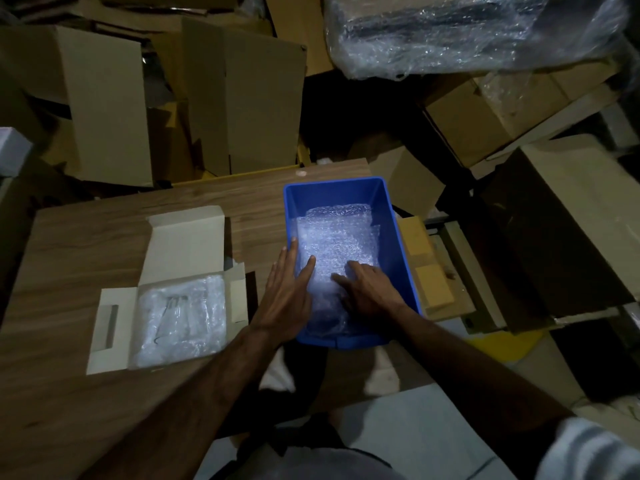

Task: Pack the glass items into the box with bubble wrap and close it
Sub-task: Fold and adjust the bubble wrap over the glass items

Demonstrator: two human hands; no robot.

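A blue plastic bin (401,237) stands on the wooden table, holding sheets of bubble wrap (337,233). My left hand (289,289) lies flat over the bin's left wall, fingers straight, its thumb resting on the bubble wrap. My right hand (369,292) is inside the bin, pressing down on the wrap with fingers spread. To the left sits an open white cardboard box (187,244), its lid flap raised, with glass items wrapped in bubble wrap (180,315) inside. Whether my right hand pinches a sheet is hidden.
The wooden table (86,237) has bare surface left of the box. Stacks of brown cardboard cartons (242,98) crowd the back and right. A large plastic-wrapped bundle (467,32) lies top right. Yellow foam blocks (433,285) sit just right of the bin.
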